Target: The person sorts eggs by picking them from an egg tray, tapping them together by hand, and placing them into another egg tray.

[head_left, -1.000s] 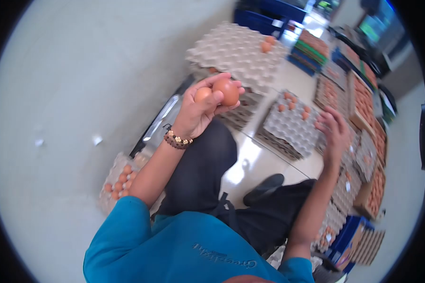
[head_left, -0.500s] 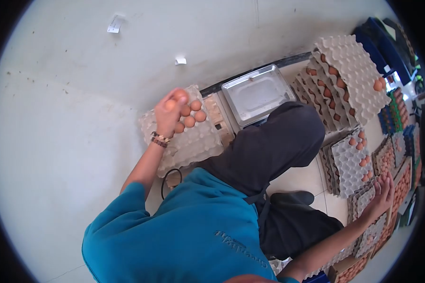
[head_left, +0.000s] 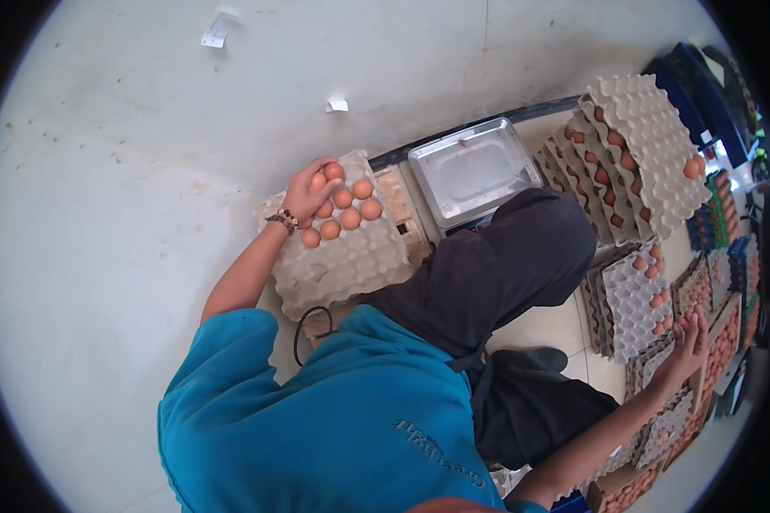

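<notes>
Left hand point(head_left: 302, 197): your fingers are curled around two brown eggs point(head_left: 334, 172) at the far left part of the egg tray point(head_left: 342, 267). I can't tell if the eggs sit all the way down in their cups.
Right hand point(head_left: 691, 342): empty, with fingers spread, over on the right near the low stack of egg trays point(head_left: 631, 299).
Egg bump: the held eggs are right beside others, so a quick push could knock shells and crack them.
Egg roll: if you let go on a ridge, not in a cup, an egg could roll off.
Wrist: it is low beside the eggs, so it could nudge one.
Black cord point(head_left: 297, 335): it loops by the near side of the tray, and a tug could shake things.
Tall stack point(head_left: 652, 158): it is on the right, and a knee bump could make it slip.
Eggs: smooth, round, hard but easy to crack.
Trays: gray, rough, bumpy paper pulp with rows of cups and wavy edges.
Metal pan point(head_left: 472, 175): shiny, flat, with rounded corners and a raised rim.
</notes>
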A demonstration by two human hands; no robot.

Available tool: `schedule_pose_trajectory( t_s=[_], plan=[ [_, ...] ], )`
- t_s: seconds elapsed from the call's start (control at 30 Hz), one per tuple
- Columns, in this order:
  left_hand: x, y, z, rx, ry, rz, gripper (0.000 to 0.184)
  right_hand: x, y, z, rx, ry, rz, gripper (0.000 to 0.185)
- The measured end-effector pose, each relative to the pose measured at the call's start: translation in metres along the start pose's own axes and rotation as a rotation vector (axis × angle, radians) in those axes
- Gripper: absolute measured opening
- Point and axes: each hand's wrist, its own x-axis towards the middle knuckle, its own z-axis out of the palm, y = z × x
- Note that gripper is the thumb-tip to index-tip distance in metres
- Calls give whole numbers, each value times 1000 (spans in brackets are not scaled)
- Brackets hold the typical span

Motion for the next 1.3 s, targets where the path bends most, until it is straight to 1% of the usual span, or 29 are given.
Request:
schedule_pose_trajectory(
  t_s=[0.1,0.2,0.3,0.33,0.4,0.5,0.6,0.7,0.77,0.8,0.83,0.87,0.9,0.97,1.03,1.1,1.2,1.3],
  plan=[
    [10,-14,4,36,-83,27,45,0,6,-1,0,16,18,31],
    [12,-36,7,189,-51,186,44,-1,9,-3,-12,24,21,30],
    [8,-42,6,249,-37,233,43,-4,7,1,-20,30,24,30],
    [6,-38,5,139,-10,59,38,-4,6,2,-22,34,25,30],
    [1,-7,2,-83,40,-286,31,-3,7,1,-10,36,35,30],
    [11,-35,9,-127,398,-146,26,-3,7,2,-6,47,51,31],
    [12,-44,6,92,336,-190,32,-2,2,5,8,43,48,32],
    [5,-42,16,440,391,56,38,4,10,-2,43,27,45,35],
    [3,-64,21,446,314,73,39,4,17,-6,62,44,61,37],
    [5,-85,22,604,273,199,35,-4,-1,5,33,102,46,37],
    [8,-45,15,611,25,-115,32,-7,-6,7,13,112,2,36],
    [9,-64,19,530,90,-179,30,-6,-14,7,21,176,65,34],
    [0,-100,18,733,164,332,28,-10,-23,9,55,226,46,31],
    [-5,-118,14,459,163,155,35,-7,-22,-4,244,265,13,27],
    [-9,-103,14,425,176,10,38,-2,-19,-20,362,342,-16,26],
    [-14,-93,14,396,203,-77,38,-3,-22,-34,420,433,-17,26],
    [-14,-109,12,278,216,-65,38,-6,-18,-58,502,508,-17,27],
    [-14,-107,12,217,179,-90,38,8,-13,-78,459,525,37,27]
  ],
)
